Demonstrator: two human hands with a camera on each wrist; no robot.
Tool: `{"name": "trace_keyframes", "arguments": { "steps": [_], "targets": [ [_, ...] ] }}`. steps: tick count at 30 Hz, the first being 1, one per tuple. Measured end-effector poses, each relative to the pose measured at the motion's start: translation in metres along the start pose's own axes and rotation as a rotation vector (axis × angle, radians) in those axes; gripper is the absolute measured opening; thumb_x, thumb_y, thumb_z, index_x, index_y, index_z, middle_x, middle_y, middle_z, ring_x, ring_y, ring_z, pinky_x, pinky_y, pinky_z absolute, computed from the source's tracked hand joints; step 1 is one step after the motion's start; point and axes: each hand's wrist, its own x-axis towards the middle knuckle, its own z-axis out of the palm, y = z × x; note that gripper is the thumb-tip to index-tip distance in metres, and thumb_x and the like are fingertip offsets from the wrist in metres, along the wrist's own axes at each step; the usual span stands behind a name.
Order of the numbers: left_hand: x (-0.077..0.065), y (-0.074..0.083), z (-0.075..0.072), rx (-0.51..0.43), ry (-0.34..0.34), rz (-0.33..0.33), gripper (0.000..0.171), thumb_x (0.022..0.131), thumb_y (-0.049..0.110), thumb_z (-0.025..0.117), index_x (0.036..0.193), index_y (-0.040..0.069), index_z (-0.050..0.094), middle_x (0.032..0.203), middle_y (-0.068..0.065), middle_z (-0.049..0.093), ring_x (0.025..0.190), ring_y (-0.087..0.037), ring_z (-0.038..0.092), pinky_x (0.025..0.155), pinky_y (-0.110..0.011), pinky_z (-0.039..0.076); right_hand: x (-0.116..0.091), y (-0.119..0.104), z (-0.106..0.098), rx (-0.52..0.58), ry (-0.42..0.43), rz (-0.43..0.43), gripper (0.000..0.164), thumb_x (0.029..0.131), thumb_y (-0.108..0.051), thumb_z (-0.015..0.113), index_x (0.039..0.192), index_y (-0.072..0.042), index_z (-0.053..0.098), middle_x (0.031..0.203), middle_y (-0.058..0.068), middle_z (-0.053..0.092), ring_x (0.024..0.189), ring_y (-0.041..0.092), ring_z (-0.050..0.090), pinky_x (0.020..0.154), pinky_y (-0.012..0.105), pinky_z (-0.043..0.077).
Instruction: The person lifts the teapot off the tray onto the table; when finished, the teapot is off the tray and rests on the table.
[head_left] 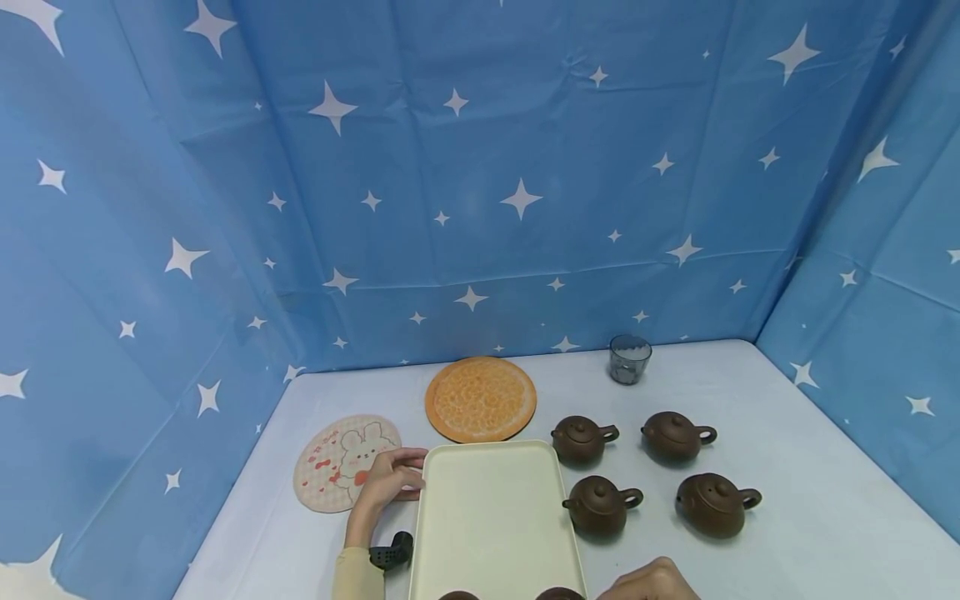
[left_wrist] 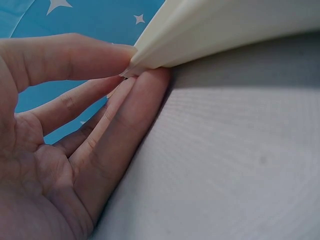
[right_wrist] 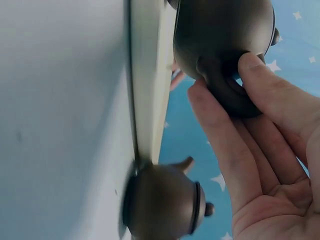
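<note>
My left hand (head_left: pixel 390 478) pinches the left edge of a cream rectangular tray (head_left: pixel 495 508); in the left wrist view the thumb lies over the rim and fingers (left_wrist: pixel 135 105) sit under it. At the tray's near right side, my right hand (head_left: pixel 651 583) grips the looped handle of a dark brown teapot (right_wrist: pixel 225 35), thumb on top. Only that pot's top shows in the head view; whether it touches the tray cannot be told. Another brown teapot (head_left: pixel 458 596) appears at the tray's near end, mostly cut off by the frame.
Right of the tray stand several brown teapots, one (head_left: pixel 600 506) close to its edge and another (head_left: pixel 717 505) farther right. Behind are a round orange mat (head_left: pixel 481 400) and a clear glass (head_left: pixel 628 360). A rabbit-print mat (head_left: pixel 337 458) lies left, partly under the left hand.
</note>
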Motion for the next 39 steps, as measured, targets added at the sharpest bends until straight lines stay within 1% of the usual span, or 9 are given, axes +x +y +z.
{"name": "trace_keyframes", "arguments": {
  "steps": [2, 4, 6, 9, 14, 19, 27, 30, 39],
  "targets": [
    [0.000, 0.000, 0.000, -0.003, -0.002, -0.001, 0.052, 0.069, -0.010, 0.061, 0.120, -0.015, 0.056, 0.102, -0.022, 0.060, 0.075, -0.016, 0.062, 0.065, -0.036, 0.061, -0.003, 0.009, -0.008, 0.056, -0.017, -0.008, 0.021, 0.076, 0.003, 0.068, 0.086, -0.014, 0.075, 0.074, -0.007, 0.071, 0.065, -0.007, 0.063, 0.050, 0.008, 0.048],
    [0.004, -0.007, -0.001, -0.007, 0.004, 0.002, 0.052, 0.069, -0.009, 0.062, 0.121, -0.013, 0.056, 0.102, -0.021, 0.061, 0.074, -0.016, 0.062, 0.064, -0.036, 0.060, -0.007, 0.017, -0.017, 0.082, -0.032, -0.021, 0.021, 0.075, 0.007, 0.068, 0.090, -0.005, 0.075, 0.077, 0.001, 0.073, 0.068, -0.003, 0.066, 0.054, 0.011, 0.052],
    [0.010, -0.016, -0.002, -0.009, 0.013, -0.001, 0.052, 0.069, -0.009, 0.063, 0.121, -0.012, 0.057, 0.101, -0.019, 0.061, 0.074, -0.016, 0.062, 0.063, -0.035, 0.060, -0.010, 0.019, -0.025, 0.093, -0.039, -0.005, 0.021, 0.073, 0.009, 0.069, 0.092, -0.001, 0.074, 0.078, 0.005, 0.073, 0.069, 0.000, 0.067, 0.056, 0.013, 0.054],
    [0.014, -0.022, -0.002, -0.005, 0.027, -0.007, 0.053, 0.068, -0.008, 0.064, 0.121, -0.009, 0.058, 0.101, -0.017, 0.062, 0.074, -0.016, 0.062, 0.062, -0.035, 0.060, -0.015, 0.019, -0.037, 0.112, -0.043, 0.053, 0.023, 0.074, 0.009, 0.070, 0.095, 0.000, 0.074, 0.081, 0.005, 0.074, 0.073, 0.002, 0.068, 0.059, 0.016, 0.056],
    [0.015, -0.023, -0.002, 0.000, 0.031, -0.007, 0.053, 0.068, -0.008, 0.063, 0.121, -0.009, 0.058, 0.100, -0.016, 0.062, 0.074, -0.016, 0.062, 0.062, -0.035, 0.060, -0.025, 0.018, -0.057, 0.155, -0.048, 0.174, 0.023, 0.079, 0.012, 0.064, 0.098, 0.002, 0.073, 0.086, 0.006, 0.074, 0.075, 0.008, 0.069, 0.061, 0.020, 0.057],
    [0.014, -0.021, -0.001, -0.007, 0.028, 0.001, 0.053, 0.068, -0.009, 0.062, 0.121, -0.011, 0.058, 0.101, -0.018, 0.062, 0.073, -0.015, 0.062, 0.062, -0.035, 0.060, -0.033, 0.019, -0.073, 0.161, -0.010, 0.195, 0.027, 0.077, 0.017, 0.063, 0.097, 0.002, 0.074, 0.087, 0.005, 0.074, 0.073, 0.009, 0.069, 0.059, 0.022, 0.058],
    [-0.004, 0.004, 0.001, -0.012, -0.003, 0.022, 0.052, 0.068, -0.010, 0.060, 0.120, -0.016, 0.055, 0.102, -0.025, 0.060, 0.075, -0.017, 0.063, 0.065, -0.037, 0.061, -0.051, 0.022, -0.098, 0.166, 0.021, 0.302, 0.030, 0.077, 0.018, 0.062, 0.096, -0.002, 0.076, 0.089, 0.000, 0.075, 0.074, 0.009, 0.068, 0.057, 0.026, 0.058],
    [-0.006, 0.006, 0.001, -0.017, -0.002, 0.031, 0.052, 0.068, -0.010, 0.059, 0.120, -0.016, 0.055, 0.102, -0.025, 0.060, 0.074, -0.016, 0.063, 0.064, -0.036, 0.061, -0.059, 0.027, -0.107, 0.195, 0.018, 0.321, 0.031, 0.078, 0.019, 0.061, 0.097, -0.001, 0.075, 0.090, 0.001, 0.075, 0.074, 0.011, 0.069, 0.057, 0.027, 0.058],
    [0.015, -0.024, -0.002, -0.001, 0.021, 0.037, 0.052, 0.068, -0.011, 0.060, 0.120, -0.014, 0.056, 0.100, -0.021, 0.061, 0.072, -0.014, 0.062, 0.062, -0.035, 0.060, -0.081, 0.038, -0.129, 0.328, -0.001, 0.375, 0.033, 0.080, 0.020, 0.058, 0.102, 0.001, 0.074, 0.095, 0.005, 0.074, 0.078, 0.016, 0.071, 0.062, 0.032, 0.060]
  ]
}}
